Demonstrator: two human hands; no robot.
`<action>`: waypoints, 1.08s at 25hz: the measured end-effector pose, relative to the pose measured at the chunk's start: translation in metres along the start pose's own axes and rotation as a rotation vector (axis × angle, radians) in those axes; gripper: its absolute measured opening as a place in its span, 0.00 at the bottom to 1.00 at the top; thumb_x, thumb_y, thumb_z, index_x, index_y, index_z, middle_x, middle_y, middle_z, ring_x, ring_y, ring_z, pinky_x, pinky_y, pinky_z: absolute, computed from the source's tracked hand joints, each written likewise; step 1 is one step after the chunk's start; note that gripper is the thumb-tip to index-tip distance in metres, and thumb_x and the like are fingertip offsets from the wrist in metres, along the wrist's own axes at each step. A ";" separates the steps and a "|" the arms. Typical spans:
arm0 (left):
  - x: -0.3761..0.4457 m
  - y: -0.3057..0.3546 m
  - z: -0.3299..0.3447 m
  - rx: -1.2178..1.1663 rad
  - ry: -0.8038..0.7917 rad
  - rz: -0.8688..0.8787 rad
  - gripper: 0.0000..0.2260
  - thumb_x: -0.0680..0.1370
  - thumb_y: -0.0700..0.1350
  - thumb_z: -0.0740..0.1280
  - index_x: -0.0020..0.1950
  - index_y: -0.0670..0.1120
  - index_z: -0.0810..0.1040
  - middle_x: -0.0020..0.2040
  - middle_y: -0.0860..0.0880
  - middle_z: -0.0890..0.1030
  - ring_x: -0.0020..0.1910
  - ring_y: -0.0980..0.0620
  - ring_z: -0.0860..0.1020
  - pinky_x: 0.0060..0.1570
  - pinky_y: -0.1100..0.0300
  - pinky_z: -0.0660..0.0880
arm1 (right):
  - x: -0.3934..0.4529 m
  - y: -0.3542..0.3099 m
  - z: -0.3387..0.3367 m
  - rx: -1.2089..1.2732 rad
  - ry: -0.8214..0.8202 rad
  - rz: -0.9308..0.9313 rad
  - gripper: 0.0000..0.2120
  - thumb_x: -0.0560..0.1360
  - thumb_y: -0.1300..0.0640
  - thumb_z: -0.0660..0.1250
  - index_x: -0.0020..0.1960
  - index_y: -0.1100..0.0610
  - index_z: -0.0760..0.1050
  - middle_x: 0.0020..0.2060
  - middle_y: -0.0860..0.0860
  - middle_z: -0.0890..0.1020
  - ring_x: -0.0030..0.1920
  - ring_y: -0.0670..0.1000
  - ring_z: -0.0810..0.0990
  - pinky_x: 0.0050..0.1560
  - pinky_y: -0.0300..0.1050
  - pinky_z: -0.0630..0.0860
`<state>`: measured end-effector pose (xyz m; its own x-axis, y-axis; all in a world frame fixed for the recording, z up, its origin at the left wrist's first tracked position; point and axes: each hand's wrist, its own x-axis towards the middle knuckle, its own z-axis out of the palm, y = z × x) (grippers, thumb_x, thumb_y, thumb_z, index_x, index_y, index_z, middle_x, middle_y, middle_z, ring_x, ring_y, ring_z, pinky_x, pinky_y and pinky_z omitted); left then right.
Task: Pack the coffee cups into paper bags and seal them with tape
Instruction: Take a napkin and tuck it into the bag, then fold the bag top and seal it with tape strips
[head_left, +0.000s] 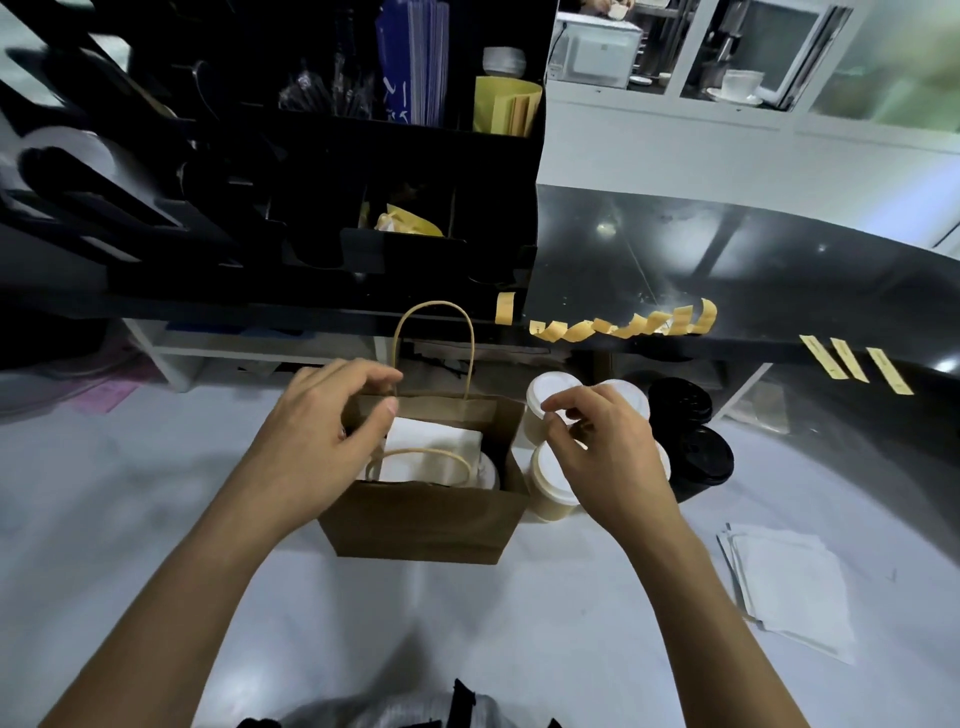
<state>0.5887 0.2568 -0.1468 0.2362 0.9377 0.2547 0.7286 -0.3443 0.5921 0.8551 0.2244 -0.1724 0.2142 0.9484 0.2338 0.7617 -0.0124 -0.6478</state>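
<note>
Packing is under way: a person's left hand pinches the far rim of an open brown paper bag with twisted handles, which already holds a white folded napkin and at least one white-lidded cup. The right hand, fingers curled, hovers over a cluster of white-lidded cream paper coffee cups just right of the bag; whether it grips a lid cannot be told. Beyond them sit black lids. Precut strips of yellow tape hang on the dark counter edge farther off. Sealing appears not yet begun.
</note>
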 end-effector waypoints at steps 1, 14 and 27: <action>-0.001 -0.006 0.000 0.020 0.007 -0.037 0.12 0.81 0.49 0.63 0.65 0.54 0.76 0.60 0.58 0.76 0.60 0.58 0.67 0.53 0.64 0.64 | 0.000 0.000 0.004 0.001 -0.017 -0.011 0.03 0.79 0.54 0.68 0.51 0.49 0.81 0.49 0.44 0.77 0.45 0.40 0.79 0.45 0.36 0.76; -0.017 -0.050 0.012 -0.078 -0.250 -0.286 0.05 0.82 0.53 0.62 0.52 0.59 0.77 0.76 0.56 0.61 0.74 0.49 0.61 0.68 0.48 0.65 | -0.002 -0.003 0.023 -0.036 -0.311 -0.033 0.18 0.79 0.35 0.59 0.53 0.44 0.82 0.69 0.44 0.71 0.70 0.47 0.67 0.63 0.51 0.74; -0.008 -0.082 0.017 -0.079 -0.147 -0.119 0.13 0.75 0.41 0.73 0.48 0.59 0.75 0.55 0.64 0.73 0.58 0.58 0.73 0.58 0.57 0.74 | 0.001 0.004 0.026 -0.083 -0.331 -0.168 0.14 0.73 0.49 0.77 0.57 0.43 0.80 0.57 0.38 0.76 0.59 0.41 0.74 0.58 0.43 0.75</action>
<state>0.5378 0.2780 -0.2104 0.2469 0.9666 0.0689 0.7056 -0.2280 0.6709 0.8424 0.2337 -0.1932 -0.1165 0.9903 0.0756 0.8195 0.1388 -0.5560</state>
